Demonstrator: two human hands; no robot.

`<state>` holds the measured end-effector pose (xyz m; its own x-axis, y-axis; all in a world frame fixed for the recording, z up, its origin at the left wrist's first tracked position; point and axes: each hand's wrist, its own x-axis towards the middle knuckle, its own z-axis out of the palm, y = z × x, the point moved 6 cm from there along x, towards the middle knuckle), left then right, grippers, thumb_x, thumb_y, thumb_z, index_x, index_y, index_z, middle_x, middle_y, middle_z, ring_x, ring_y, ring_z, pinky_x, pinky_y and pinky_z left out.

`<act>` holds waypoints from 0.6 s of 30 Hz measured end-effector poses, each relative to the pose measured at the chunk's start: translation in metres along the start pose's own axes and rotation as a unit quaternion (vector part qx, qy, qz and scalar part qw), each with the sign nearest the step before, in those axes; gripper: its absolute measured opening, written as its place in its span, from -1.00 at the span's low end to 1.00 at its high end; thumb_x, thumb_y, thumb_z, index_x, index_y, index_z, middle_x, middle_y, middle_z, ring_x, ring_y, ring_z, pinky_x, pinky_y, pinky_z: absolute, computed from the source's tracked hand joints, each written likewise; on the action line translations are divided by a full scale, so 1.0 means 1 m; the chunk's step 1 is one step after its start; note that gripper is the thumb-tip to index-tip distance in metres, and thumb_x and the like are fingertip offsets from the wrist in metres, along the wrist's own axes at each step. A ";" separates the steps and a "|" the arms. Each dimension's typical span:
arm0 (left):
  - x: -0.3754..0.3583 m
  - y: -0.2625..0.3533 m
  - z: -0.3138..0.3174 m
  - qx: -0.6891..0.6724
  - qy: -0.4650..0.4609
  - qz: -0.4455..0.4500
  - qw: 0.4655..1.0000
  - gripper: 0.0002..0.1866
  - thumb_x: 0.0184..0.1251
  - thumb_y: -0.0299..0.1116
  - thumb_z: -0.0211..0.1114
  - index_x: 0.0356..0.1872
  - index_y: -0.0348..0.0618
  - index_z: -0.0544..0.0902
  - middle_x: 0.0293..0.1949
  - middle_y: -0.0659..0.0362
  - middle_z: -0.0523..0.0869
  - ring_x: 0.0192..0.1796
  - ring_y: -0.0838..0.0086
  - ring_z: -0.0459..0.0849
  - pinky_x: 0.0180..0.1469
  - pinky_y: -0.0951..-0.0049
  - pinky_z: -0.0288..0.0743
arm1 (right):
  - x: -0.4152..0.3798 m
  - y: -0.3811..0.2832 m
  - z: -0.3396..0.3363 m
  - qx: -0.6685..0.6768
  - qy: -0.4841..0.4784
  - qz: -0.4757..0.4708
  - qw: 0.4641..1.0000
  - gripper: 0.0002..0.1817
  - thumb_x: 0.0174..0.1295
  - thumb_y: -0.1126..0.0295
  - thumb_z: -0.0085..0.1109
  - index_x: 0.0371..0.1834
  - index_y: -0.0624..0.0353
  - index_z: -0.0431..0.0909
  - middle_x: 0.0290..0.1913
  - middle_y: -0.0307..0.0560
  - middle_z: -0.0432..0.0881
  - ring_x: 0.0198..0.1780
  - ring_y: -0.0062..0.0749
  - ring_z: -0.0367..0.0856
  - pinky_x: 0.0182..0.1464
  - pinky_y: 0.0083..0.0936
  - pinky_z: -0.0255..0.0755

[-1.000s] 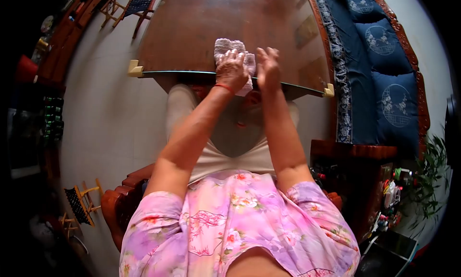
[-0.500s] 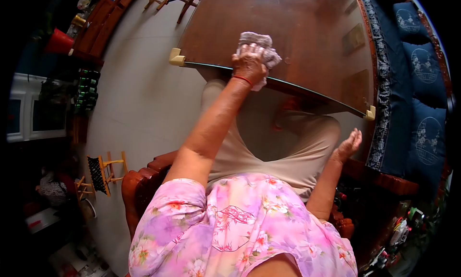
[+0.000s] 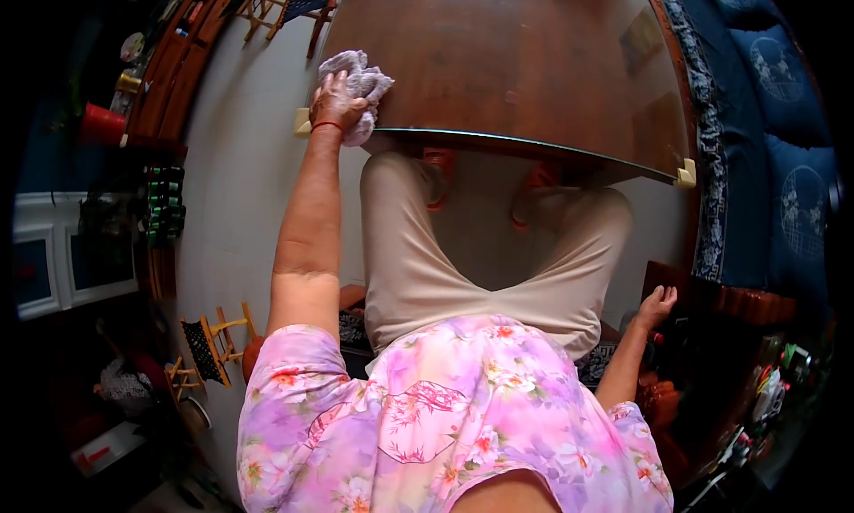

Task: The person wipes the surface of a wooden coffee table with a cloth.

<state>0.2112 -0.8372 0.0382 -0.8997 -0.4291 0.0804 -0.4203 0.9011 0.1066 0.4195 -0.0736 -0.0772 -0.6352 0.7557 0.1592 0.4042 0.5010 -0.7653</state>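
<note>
My left hand (image 3: 336, 102), with a red string at its wrist, holds a crumpled pale purple cloth (image 3: 363, 77) against the glossy brown tabletop (image 3: 525, 59). Hand and cloth are at the table's near left corner, beside a cream corner guard (image 3: 302, 121). The fingers lie over the cloth and partly hide it. Off to the right, my right hand (image 3: 656, 306) is in the air beside my knee, its fingers loosely bent and nothing visible in it.
Another corner guard (image 3: 685, 173) caps the table's near right corner. A sofa with blue cushions (image 3: 802, 193) runs along the right. Folding stools (image 3: 213, 346) stand on the left floor (image 3: 227, 201). A red bucket-like container (image 3: 102, 124) is farther left. My legs extend toward the table's underside.
My left hand and the cloth have moved left along the table's near edge to the corner. My right hand is lower in the view, its fingers more bent. The view has shifted.
</note>
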 end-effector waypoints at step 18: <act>-0.136 0.312 0.000 -0.055 0.094 0.331 0.937 -0.69 -0.07 -0.33 0.25 -0.20 -0.03 0.64 -0.26 0.11 0.70 -0.18 0.18 0.68 -0.16 0.18 0.56 | -0.079 -0.157 0.058 0.079 -0.135 -0.164 0.974 -0.61 0.20 0.44 0.05 0.13 0.20 0.47 0.09 0.10 0.55 0.11 -0.07 0.52 0.18 -0.31 0.38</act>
<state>0.2026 -0.4974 0.0607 -0.9180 0.2095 0.3368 0.2470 0.9663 0.0720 0.3678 -0.2366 -0.0055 -0.8713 0.4170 0.2586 0.0575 0.6102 -0.7902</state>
